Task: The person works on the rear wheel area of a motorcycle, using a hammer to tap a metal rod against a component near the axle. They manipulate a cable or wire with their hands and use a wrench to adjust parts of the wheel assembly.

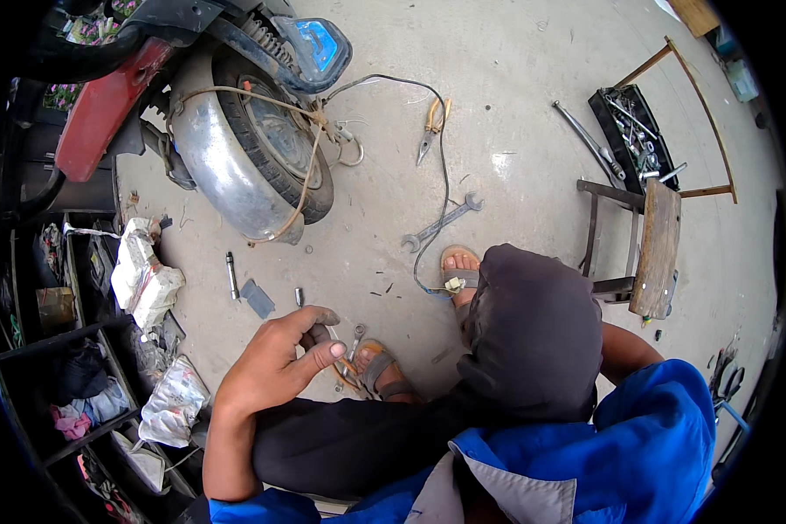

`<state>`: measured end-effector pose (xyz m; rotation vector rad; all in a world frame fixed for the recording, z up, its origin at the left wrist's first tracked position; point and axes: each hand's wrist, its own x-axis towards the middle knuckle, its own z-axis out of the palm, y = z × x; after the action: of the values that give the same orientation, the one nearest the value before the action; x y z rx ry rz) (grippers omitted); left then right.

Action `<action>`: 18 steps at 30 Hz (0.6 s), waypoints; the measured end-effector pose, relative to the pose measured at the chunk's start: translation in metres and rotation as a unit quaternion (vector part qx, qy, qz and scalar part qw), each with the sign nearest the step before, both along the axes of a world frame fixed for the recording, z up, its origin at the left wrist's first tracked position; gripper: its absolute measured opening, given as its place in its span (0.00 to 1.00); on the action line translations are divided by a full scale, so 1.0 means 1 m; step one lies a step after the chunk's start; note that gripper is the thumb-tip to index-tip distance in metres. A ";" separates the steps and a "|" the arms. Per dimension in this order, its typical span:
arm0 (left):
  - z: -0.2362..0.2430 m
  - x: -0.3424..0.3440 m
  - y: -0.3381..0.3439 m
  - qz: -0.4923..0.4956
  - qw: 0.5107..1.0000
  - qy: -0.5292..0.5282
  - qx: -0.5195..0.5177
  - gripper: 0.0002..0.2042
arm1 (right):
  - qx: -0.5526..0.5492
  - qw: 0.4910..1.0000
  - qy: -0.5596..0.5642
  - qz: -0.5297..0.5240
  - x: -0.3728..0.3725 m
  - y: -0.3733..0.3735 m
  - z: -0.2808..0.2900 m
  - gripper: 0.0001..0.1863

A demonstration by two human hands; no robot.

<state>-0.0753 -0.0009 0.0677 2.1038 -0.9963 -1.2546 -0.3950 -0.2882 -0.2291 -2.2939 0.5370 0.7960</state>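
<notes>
My left hand [301, 349] is raised above my legs with its fingers curled around something small and thin that I cannot make out. Just beyond it, a small spanner [358, 332] and an orange-handled tool [343, 374] lie beside my left sandal, with a socket [299, 296] on the floor nearby. A dark cable with a white connector [454, 285] ends by my right sandal. My right forearm [624, 354] disappears behind my raised knee, hiding that hand. A large spanner [437, 225] and pliers [431, 127] lie on the floor ahead.
A scooter wheel with a metal fender [218, 157] stands front left. Black compartment shelving [65, 341] holding bags and cloths lines the left. On the right are a wooden stool [655, 249], a black socket-set box [603, 118], a long metal bar [585, 140] and more tools [727, 384].
</notes>
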 end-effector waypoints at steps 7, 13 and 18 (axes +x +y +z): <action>0.024 -0.033 -0.018 0.051 0.997 -0.007 -0.065 0.23 | 0.040 0.999 -0.023 0.001 -0.013 -0.019 0.012 0.23; 0.049 -0.050 -0.009 -0.019 0.997 -0.065 -0.037 0.22 | 0.089 0.995 -0.031 0.033 -0.011 -0.020 0.018 0.23; 0.061 -0.042 0.019 0.002 0.995 -0.099 0.009 0.22 | 0.134 0.987 -0.049 0.076 0.021 -0.010 0.027 0.23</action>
<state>-0.1169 0.0183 0.1290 2.2776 -1.0649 -1.0722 -0.3743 -0.2981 -0.2023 -2.1279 0.1986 0.7711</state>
